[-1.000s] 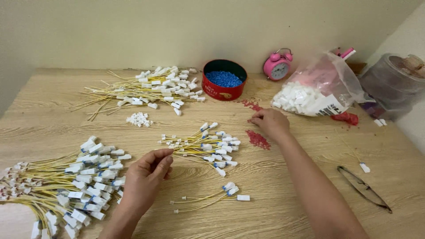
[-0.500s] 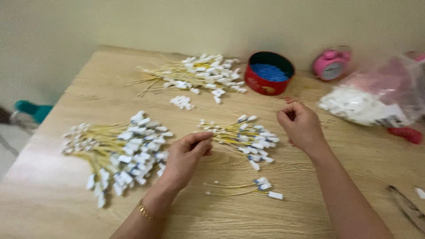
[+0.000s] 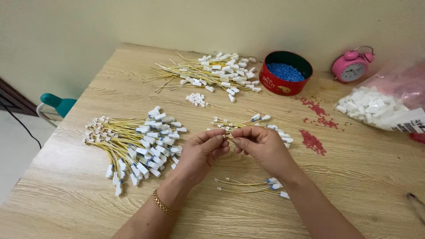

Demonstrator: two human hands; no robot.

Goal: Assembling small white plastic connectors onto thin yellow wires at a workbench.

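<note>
Worktop [image 3: 88,212]: pale wood grain, set against a plain wall, seen from above.

Left hand [image 3: 201,152]: over the middle of the worktop, fingertips pinched on a thin yellow wire [image 3: 226,132]; a gold bracelet [image 3: 164,204] sits on the wrist.

Right hand [image 3: 261,146]: just beside the left, fingertips meeting it and pinched on the same wire (the exact grip point is hidden between the fingers).

Small bundle [image 3: 261,124]: yellow wires with white plugs, lying on the worktop directly beyond the two hands; the held wire is at its near edge.

Large pile [image 3: 137,144]: yellow wires with white plugs, fanned out left of the left hand, plug ends towards the middle and near edge.

Far pile [image 3: 212,73]: more of the same wires, near the back of the worktop.

Loose white plugs [image 3: 196,99]: a small cluster between the far pile and the hands.

Finished pieces [image 3: 252,186]: a few wires with white and blue ends, lying near the right forearm.

Red tin [image 3: 285,73]: round, open, holding blue pellets, just right of the far pile.

Red grains [image 3: 313,142]: scattered patches right of the hands.

Pink alarm clock [image 3: 353,66]: upright at the back edge.

Plastic bag [image 3: 385,106]: clear, full of white plugs, at the right edge
</note>
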